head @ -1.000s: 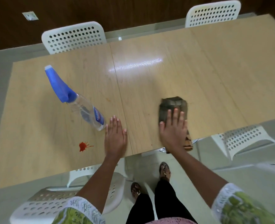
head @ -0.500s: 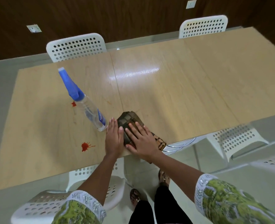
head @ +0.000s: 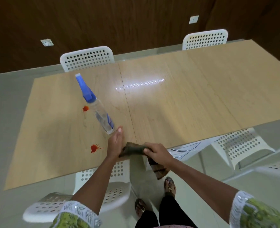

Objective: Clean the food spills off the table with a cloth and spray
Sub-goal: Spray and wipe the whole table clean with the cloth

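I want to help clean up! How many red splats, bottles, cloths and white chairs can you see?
Red splats: 2
Spray bottles: 1
Cloths: 1
White chairs: 5
Total: 9

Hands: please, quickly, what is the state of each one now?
Left hand: open, fingers straight, edge-on to the table, touching the cloth.
Right hand: closed, fingers gripping the cloth.

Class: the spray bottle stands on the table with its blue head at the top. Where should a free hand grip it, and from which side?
Grip the spray bottle round its clear body, under the blue head. Come from the near right, where the left hand already rests beside its base. The slim round body suits a wrap, and nothing blocks that side.
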